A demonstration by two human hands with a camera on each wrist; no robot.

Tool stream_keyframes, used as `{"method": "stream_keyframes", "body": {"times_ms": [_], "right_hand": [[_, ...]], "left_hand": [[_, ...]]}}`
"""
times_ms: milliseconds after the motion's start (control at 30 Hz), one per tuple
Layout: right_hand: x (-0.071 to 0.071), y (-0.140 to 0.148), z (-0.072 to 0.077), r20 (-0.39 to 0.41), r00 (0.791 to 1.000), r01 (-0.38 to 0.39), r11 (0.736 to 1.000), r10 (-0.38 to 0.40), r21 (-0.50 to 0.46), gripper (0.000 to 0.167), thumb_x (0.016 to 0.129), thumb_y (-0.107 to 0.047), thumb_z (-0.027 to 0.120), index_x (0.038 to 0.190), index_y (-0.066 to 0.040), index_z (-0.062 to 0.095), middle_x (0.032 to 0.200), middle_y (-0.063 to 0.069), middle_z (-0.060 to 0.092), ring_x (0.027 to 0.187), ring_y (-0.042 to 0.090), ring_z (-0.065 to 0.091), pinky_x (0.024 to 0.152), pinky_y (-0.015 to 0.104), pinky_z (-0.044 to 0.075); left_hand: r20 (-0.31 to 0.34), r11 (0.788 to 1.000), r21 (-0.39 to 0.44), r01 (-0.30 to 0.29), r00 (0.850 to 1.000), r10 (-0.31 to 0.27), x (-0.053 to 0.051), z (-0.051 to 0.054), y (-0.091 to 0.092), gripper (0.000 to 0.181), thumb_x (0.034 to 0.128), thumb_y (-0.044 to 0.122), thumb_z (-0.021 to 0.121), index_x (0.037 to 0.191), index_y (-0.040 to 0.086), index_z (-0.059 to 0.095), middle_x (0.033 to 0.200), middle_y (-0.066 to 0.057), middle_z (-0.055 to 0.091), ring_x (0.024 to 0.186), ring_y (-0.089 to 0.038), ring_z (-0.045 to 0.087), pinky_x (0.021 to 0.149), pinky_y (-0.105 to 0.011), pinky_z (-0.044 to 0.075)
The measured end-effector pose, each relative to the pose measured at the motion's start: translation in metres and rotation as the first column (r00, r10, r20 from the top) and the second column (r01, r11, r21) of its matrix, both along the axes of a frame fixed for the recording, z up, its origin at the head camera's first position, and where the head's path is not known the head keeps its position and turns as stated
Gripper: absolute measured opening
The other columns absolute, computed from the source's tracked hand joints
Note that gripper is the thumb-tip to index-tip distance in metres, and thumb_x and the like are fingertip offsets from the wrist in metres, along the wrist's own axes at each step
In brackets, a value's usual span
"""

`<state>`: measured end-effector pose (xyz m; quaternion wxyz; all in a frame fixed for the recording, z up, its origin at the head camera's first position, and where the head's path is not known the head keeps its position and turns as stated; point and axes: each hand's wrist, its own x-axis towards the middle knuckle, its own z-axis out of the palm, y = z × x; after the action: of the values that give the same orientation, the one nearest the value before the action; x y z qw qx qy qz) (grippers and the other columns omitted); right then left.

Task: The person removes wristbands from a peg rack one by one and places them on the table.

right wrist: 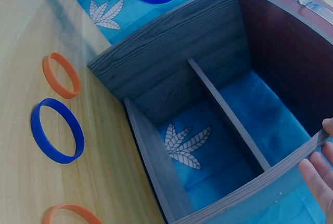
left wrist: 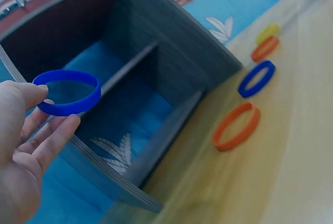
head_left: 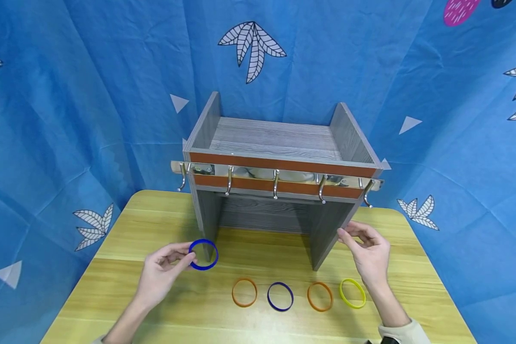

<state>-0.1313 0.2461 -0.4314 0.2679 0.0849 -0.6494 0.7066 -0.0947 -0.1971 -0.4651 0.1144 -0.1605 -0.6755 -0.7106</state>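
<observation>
Between thumb and fingers my left hand (head_left: 165,270) pinches a blue silicone wristband (head_left: 203,267), raised above the table in front of the left side of a grey wooden shelf (head_left: 202,210). In the left wrist view that blue wristband (left wrist: 67,108) shows as a full loop. My right hand (head_left: 370,248) holds the front edge of the shelf's right side panel (head_left: 333,234), thumb on one side and fingers on the other. Along the shelf's upper front runs a metal rail with several hooks (head_left: 276,184), all bare.
On the wooden table (head_left: 155,229) before the shelf lie an orange wristband (head_left: 244,306), a blue wristband (head_left: 279,309), another orange wristband (head_left: 320,310) and a yellow wristband (head_left: 352,306), in a row. A blue patterned cloth (head_left: 112,95) hangs behind and at both sides.
</observation>
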Motion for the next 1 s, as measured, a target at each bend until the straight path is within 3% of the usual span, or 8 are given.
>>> {"method": "stream_keyframes", "body": {"times_ms": [200,367,533,733,900,1000], "right_hand": [[0.0,0.0,0.0,0.0,1.0,-0.008,1.0,0.008,0.0,0.023,0.085,0.023,0.071,0.108,0.02,0.068,0.089,0.002,0.077,0.071,0.015,0.075,0.066,0.027,0.068],[0.0,0.0,0.0,0.007,1.0,-0.006,1.0,0.006,-0.001,0.023,0.086,0.023,0.071,0.108,0.02,0.068,0.089,0.002,0.077,0.071,0.014,0.075,0.065,0.027,0.068],[0.0,0.001,0.0,0.007,1.0,-0.007,1.0,0.007,0.007,0.023,0.086,0.022,0.071,0.108,0.02,0.069,0.089,0.002,0.077,0.071,0.014,0.075,0.066,0.026,0.068],[0.0,0.001,0.0,0.011,1.0,-0.008,1.0,0.008,0.002,0.023,0.086,0.022,0.071,0.108,0.019,0.069,0.089,0.002,0.077,0.072,0.015,0.075,0.066,0.026,0.068],[0.0,0.002,0.0,0.013,1.0,-0.008,1.0,0.008,-0.007,0.022,0.086,0.022,0.071,0.108,0.019,0.069,0.089,0.003,0.077,0.072,0.015,0.075,0.066,0.027,0.068],[0.0,0.002,0.0,0.015,1.0,-0.006,1.0,0.006,-0.009,0.023,0.086,0.023,0.071,0.108,0.019,0.069,0.089,0.003,0.077,0.072,0.015,0.075,0.066,0.026,0.068]], "left_hand": [[0.07,0.998,-0.059,0.039,0.997,-0.035,0.001,-0.012,-0.001,0.022,0.0945,-0.01,0.07,0.116,-0.014,0.068,0.095,0.004,0.075,0.086,-0.01,0.076,0.075,-0.034,0.07],[0.108,0.993,-0.073,0.089,0.991,-0.081,-0.001,-0.026,-0.002,0.025,0.0952,-0.008,0.07,0.117,-0.018,0.065,0.095,0.001,0.074,0.086,-0.011,0.076,0.075,-0.037,0.07],[0.156,0.989,-0.107,0.106,0.984,-0.088,-0.001,-0.039,-0.001,0.031,0.0952,-0.004,0.071,0.119,-0.022,0.061,0.095,0.005,0.074,0.086,-0.013,0.076,0.075,-0.037,0.07],[0.21,0.978,-0.165,0.129,0.973,-0.093,-0.002,-0.051,0.0,0.033,0.0951,-0.001,0.072,0.121,-0.02,0.062,0.096,-0.01,0.076,0.085,-0.015,0.077,0.075,-0.034,0.07],[0.225,0.975,-0.193,0.108,0.972,-0.063,-0.002,-0.057,0.0,0.031,0.0943,-0.004,0.072,0.121,-0.018,0.064,0.097,-0.021,0.075,0.084,-0.015,0.076,0.075,-0.032,0.07],[0.259,0.974,-0.198,0.108,0.964,-0.054,-0.002,-0.06,-0.001,0.032,0.0944,-0.003,0.072,0.122,-0.017,0.064,0.099,-0.025,0.073,0.084,-0.015,0.076,0.075,-0.032,0.07]]}}
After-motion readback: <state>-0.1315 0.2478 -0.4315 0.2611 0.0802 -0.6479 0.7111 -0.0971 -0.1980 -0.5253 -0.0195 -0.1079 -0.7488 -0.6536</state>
